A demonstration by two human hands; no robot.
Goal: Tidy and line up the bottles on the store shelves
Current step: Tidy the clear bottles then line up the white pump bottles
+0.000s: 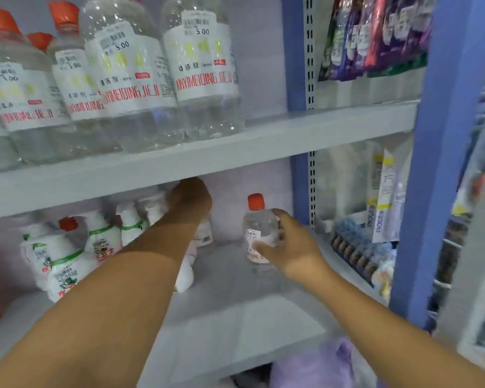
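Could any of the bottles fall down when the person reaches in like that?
Maybe. The left hand reaches deep over the white bottles, so the forearm might knock some over. The right hand grips the small clear bottle, which stands alone on the lower shelf; a careless slide could tip it.

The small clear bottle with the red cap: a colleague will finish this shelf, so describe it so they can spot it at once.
Look at the lower shelf, under the row of big clear bottles. Right of the white bottles with green bands, near the blue upright, the small clear bottle stands upright alone, the right hand wrapped round it. Unlike its opaque white neighbours, it is see-through.
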